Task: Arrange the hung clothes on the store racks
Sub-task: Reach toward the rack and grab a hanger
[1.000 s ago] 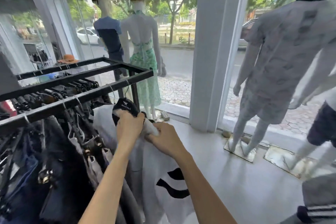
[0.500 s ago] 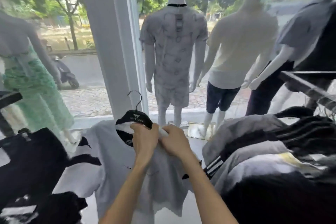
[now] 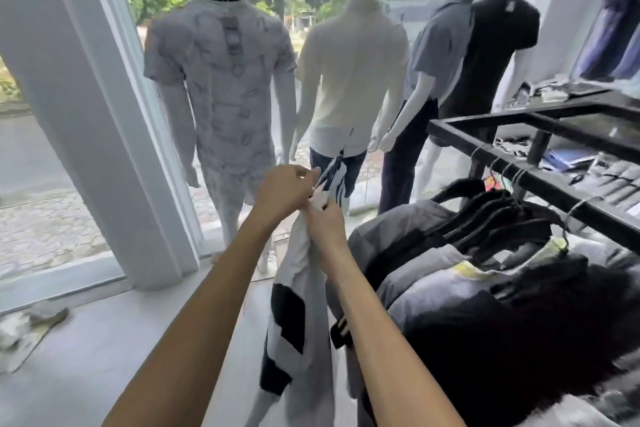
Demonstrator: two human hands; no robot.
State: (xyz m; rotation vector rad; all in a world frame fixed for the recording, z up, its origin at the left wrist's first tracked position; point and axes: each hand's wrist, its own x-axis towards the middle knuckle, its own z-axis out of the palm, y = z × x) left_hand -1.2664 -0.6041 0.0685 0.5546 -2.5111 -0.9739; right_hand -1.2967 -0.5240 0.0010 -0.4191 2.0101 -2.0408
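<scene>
Holding a white T-shirt with black stripes (image 3: 304, 305) up between both hands, the person is standing just left of the black clothes rack (image 3: 540, 180). The left hand (image 3: 284, 194) is pinching the top of the garment with curled fingers, and the right hand (image 3: 323, 225) is gripping the bunched fabric just below it. The shirt is hanging folded lengthwise, clear of the rail and not yet hooked on; its hanger is not visible here, likely hidden behind the hands. Grey and black garments (image 3: 450, 274) are already crowding the near end of the rail on black hangers (image 3: 498, 215). The main risk, as I judge it, is the shirt slipping off its hanger while gripped by cloth alone, or the hook snagging a neighbouring hanger and dragging it off. Mannequins (image 3: 221, 80) are standing close behind in the window.
</scene>
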